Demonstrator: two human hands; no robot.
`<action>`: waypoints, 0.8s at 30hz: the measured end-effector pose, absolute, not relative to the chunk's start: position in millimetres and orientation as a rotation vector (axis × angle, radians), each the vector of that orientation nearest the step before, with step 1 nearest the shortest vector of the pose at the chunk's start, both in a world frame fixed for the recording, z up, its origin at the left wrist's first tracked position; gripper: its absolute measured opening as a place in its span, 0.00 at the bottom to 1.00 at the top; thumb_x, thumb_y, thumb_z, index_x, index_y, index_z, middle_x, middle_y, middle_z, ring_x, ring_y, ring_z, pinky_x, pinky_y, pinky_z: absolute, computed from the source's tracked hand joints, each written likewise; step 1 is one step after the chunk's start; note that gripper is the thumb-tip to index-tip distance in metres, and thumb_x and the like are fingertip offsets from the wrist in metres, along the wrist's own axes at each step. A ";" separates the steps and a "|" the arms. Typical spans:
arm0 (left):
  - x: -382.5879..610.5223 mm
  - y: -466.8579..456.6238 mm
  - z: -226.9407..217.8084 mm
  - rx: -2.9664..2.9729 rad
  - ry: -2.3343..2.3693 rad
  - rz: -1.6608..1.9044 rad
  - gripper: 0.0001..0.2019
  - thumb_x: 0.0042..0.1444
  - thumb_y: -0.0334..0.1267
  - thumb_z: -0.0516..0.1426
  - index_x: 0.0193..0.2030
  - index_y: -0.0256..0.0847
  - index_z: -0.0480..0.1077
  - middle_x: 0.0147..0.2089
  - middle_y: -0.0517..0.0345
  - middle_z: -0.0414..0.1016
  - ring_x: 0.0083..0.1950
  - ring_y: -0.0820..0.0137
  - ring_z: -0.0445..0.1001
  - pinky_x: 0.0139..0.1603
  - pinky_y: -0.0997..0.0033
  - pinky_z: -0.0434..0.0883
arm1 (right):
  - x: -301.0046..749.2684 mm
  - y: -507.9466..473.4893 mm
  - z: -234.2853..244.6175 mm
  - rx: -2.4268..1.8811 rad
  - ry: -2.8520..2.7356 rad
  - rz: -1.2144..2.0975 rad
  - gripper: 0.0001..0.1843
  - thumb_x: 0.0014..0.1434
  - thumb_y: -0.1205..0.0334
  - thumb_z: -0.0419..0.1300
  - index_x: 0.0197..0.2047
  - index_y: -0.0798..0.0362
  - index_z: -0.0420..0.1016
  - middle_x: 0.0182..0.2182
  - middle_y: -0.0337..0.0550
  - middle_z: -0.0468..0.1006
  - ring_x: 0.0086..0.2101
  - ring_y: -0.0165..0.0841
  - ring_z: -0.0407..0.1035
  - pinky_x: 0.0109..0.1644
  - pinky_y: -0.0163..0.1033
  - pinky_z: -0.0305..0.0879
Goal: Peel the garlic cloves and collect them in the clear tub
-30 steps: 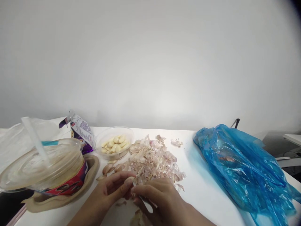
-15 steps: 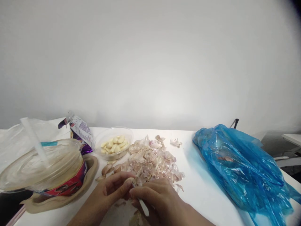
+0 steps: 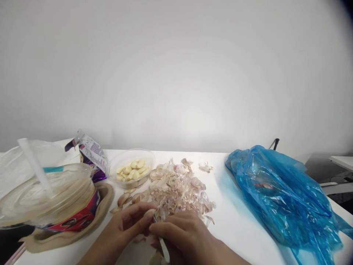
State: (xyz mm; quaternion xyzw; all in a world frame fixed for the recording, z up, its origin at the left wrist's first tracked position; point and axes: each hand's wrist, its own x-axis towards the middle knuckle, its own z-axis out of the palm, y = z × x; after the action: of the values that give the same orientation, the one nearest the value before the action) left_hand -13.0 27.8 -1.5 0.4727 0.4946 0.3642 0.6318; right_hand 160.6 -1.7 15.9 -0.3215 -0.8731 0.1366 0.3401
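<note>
Between the thumb and fingers of my left hand (image 3: 131, 224) is a pale garlic clove (image 3: 150, 212). My right hand (image 3: 184, 233) is closed around a small white-handled knife (image 3: 164, 250), its handle pointing down toward me. The knife's metal tip meets the clove's right side and is mostly hidden by my fingers. Just beyond both hands lies a heap of garlic skins (image 3: 179, 187). Several unpeeled cloves (image 3: 124, 199) rest left of the heap. Behind them, a clear plastic bowl (image 3: 111, 170) holds several peeled cloves (image 3: 135, 170).
At left, a lidded drink cup (image 3: 79, 219) with a white straw (image 3: 34, 165) sits in a cardboard carrier (image 3: 106, 198). A purple wrapper (image 3: 95, 158) lies behind it. A blue plastic bag (image 3: 284, 198) covers the table's right side. A white wall (image 3: 176, 73) rises behind.
The knife handle has swung slightly, and its lower end sits lower and further left. Both hands stay together at the clove. The view has shifted a little.
</note>
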 end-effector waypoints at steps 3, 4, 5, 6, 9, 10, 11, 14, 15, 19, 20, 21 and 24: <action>-11.8 27.9 -0.1 1.098 1.122 0.852 0.13 0.42 0.45 0.62 0.33 0.40 0.74 0.25 0.58 0.75 0.28 0.68 0.70 0.29 0.75 0.65 | 160.2 -0.9 15.6 -0.810 -2.316 0.336 0.05 0.58 0.66 0.50 0.38 0.52 0.65 0.27 0.37 0.76 0.27 0.26 0.70 0.32 0.29 0.63; -11.4 27.6 0.8 1.096 1.125 0.859 0.13 0.42 0.44 0.62 0.33 0.40 0.74 0.25 0.59 0.76 0.29 0.68 0.71 0.29 0.75 0.65 | 159.8 -0.9 15.3 -0.805 -2.320 0.320 0.05 0.59 0.66 0.49 0.38 0.52 0.65 0.27 0.37 0.76 0.27 0.26 0.70 0.32 0.29 0.62; -10.9 27.1 1.9 1.090 1.134 0.862 0.13 0.41 0.44 0.62 0.33 0.41 0.74 0.25 0.59 0.75 0.29 0.68 0.71 0.29 0.75 0.65 | 159.4 -1.0 14.8 -0.801 -2.318 0.295 0.05 0.59 0.64 0.50 0.39 0.52 0.65 0.27 0.37 0.76 0.26 0.27 0.69 0.32 0.30 0.62; -10.5 26.4 2.9 1.084 1.149 0.861 0.13 0.41 0.44 0.62 0.33 0.41 0.75 0.24 0.59 0.75 0.29 0.68 0.71 0.29 0.75 0.65 | 158.8 -1.2 14.2 -0.799 -2.320 0.273 0.06 0.59 0.62 0.50 0.39 0.52 0.65 0.27 0.37 0.75 0.26 0.27 0.69 0.31 0.30 0.62; -9.5 24.8 5.3 1.075 1.199 0.852 0.14 0.39 0.45 0.63 0.33 0.41 0.75 0.22 0.59 0.74 0.28 0.68 0.70 0.29 0.75 0.65 | 157.6 -2.2 12.7 -0.792 -2.349 0.235 0.09 0.62 0.58 0.48 0.39 0.52 0.65 0.26 0.36 0.75 0.25 0.26 0.68 0.30 0.30 0.61; -9.2 24.6 5.5 1.077 1.209 0.847 0.14 0.39 0.45 0.63 0.33 0.40 0.75 0.22 0.59 0.74 0.28 0.68 0.70 0.28 0.74 0.65 | 157.5 -2.5 12.7 -0.787 -2.361 0.229 0.09 0.62 0.58 0.47 0.39 0.52 0.65 0.26 0.36 0.75 0.25 0.26 0.68 0.30 0.29 0.61; -8.8 24.5 5.4 1.082 1.214 0.842 0.15 0.39 0.45 0.63 0.33 0.40 0.75 0.22 0.59 0.74 0.27 0.68 0.70 0.28 0.74 0.66 | 157.6 -2.8 12.8 -0.783 -2.374 0.227 0.10 0.63 0.58 0.46 0.38 0.52 0.65 0.26 0.36 0.75 0.25 0.25 0.68 0.31 0.29 0.61; -7.8 25.1 3.9 1.104 1.211 0.841 0.14 0.39 0.46 0.63 0.32 0.40 0.75 0.23 0.59 0.75 0.28 0.67 0.71 0.29 0.74 0.66 | 158.7 -3.2 13.9 -0.756 -2.381 0.225 0.10 0.63 0.59 0.45 0.36 0.53 0.65 0.26 0.36 0.75 0.26 0.25 0.68 0.30 0.29 0.61; -7.6 25.4 3.4 1.107 1.205 0.842 0.14 0.40 0.46 0.62 0.32 0.40 0.75 0.23 0.59 0.75 0.28 0.68 0.71 0.29 0.74 0.66 | 159.0 -3.3 14.3 -0.750 -2.375 0.225 0.11 0.63 0.59 0.45 0.36 0.53 0.65 0.26 0.36 0.75 0.26 0.25 0.68 0.30 0.28 0.61; -9.4 26.3 3.5 1.092 1.184 0.805 0.12 0.43 0.45 0.61 0.33 0.41 0.74 0.23 0.61 0.74 0.28 0.71 0.69 0.28 0.77 0.65 | 158.9 -3.0 13.9 -0.764 -2.347 0.211 0.10 0.63 0.59 0.46 0.39 0.53 0.65 0.26 0.37 0.75 0.27 0.25 0.69 0.32 0.29 0.61; -10.4 26.5 3.8 1.097 1.171 0.789 0.11 0.45 0.44 0.60 0.34 0.42 0.74 0.24 0.61 0.74 0.29 0.71 0.69 0.29 0.77 0.65 | 158.6 -2.8 13.3 -0.766 -2.342 0.198 0.09 0.63 0.59 0.46 0.39 0.53 0.65 0.25 0.36 0.74 0.26 0.25 0.69 0.31 0.29 0.61; -11.5 26.7 4.2 1.108 1.159 0.778 0.10 0.46 0.44 0.60 0.34 0.42 0.73 0.25 0.61 0.74 0.31 0.70 0.69 0.30 0.77 0.66 | 158.2 -2.5 12.5 -0.764 -2.342 0.186 0.09 0.63 0.60 0.46 0.39 0.53 0.65 0.25 0.36 0.74 0.25 0.26 0.68 0.31 0.29 0.61; -14.2 27.3 4.7 1.139 1.136 0.772 0.09 0.47 0.42 0.59 0.36 0.43 0.73 0.28 0.61 0.74 0.33 0.70 0.69 0.33 0.77 0.66 | 157.6 -1.7 10.0 -0.745 -2.338 0.153 0.09 0.62 0.60 0.46 0.39 0.53 0.65 0.23 0.36 0.74 0.23 0.26 0.67 0.28 0.30 0.61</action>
State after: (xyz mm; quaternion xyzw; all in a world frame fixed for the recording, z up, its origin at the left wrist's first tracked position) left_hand -14.2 27.3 4.7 0.4969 0.4955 0.3366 0.6279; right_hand 157.6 -1.7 10.0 -0.2854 -0.8961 0.0587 0.3348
